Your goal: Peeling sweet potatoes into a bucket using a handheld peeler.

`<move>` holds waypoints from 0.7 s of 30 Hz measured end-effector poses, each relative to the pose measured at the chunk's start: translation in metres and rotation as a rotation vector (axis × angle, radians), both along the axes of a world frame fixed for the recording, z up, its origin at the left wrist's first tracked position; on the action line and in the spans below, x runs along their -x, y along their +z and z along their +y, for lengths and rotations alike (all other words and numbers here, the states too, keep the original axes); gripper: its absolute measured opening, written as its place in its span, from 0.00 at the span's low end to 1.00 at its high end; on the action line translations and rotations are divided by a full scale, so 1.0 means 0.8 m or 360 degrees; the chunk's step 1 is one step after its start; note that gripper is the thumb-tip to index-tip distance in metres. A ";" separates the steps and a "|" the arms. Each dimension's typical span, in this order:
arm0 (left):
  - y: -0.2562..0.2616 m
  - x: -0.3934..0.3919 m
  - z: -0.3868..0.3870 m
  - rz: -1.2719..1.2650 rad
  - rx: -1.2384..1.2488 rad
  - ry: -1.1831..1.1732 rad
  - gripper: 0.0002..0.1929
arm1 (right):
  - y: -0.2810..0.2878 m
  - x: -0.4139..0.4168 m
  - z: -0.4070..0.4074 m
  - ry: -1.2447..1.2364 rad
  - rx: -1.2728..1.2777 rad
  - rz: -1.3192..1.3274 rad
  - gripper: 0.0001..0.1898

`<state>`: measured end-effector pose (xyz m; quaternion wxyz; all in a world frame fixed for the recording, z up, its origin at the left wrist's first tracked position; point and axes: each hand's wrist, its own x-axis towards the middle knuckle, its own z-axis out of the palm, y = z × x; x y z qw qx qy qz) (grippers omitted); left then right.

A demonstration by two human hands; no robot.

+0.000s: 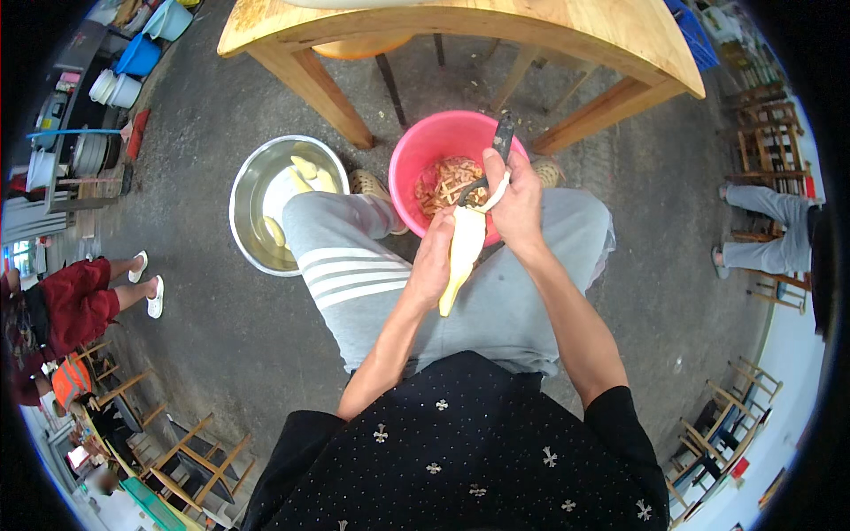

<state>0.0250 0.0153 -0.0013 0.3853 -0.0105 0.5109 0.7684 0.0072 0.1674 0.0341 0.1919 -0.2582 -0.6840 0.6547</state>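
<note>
My left hand (433,260) grips a tapered, pale yellow root vegetable (467,249) above my lap, its narrow end pointing toward my body. Most of its visible surface is bare of skin. In my right hand (520,199) is a black-handled peeler (503,136), its dark head against the root's upper end. A pale strip of peel (498,192) curls beside that head. Just beyond my hands stands a pink plastic tub (413,143) between my feet, with brownish peelings (448,182) in it. Several pale roots lie in the steel basin (249,249) to the left, partly hidden by my knee.
A wooden table (465,30) stands ahead, its legs near the tub, with a stool (362,48) under it. At left a person in dark red shorts (76,295) stands; another person's grey-trousered legs (764,229) show at right. Wooden chairs (199,458) line the lower left.
</note>
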 end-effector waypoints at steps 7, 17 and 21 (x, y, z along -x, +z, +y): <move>0.017 0.005 0.003 0.0223 0.0314 -0.0013 0.25 | -0.038 0.003 0.012 -0.0050 0.0349 -0.0126 0.18; -0.015 0.000 0.006 0.0066 0.0016 0.0070 0.26 | -0.015 0.000 0.016 -0.0410 0.1222 -0.0239 0.12; -0.003 0.007 0.001 -0.0425 -0.0332 -0.0031 0.30 | -0.061 -0.001 0.038 -0.0270 -0.0679 -0.0351 0.14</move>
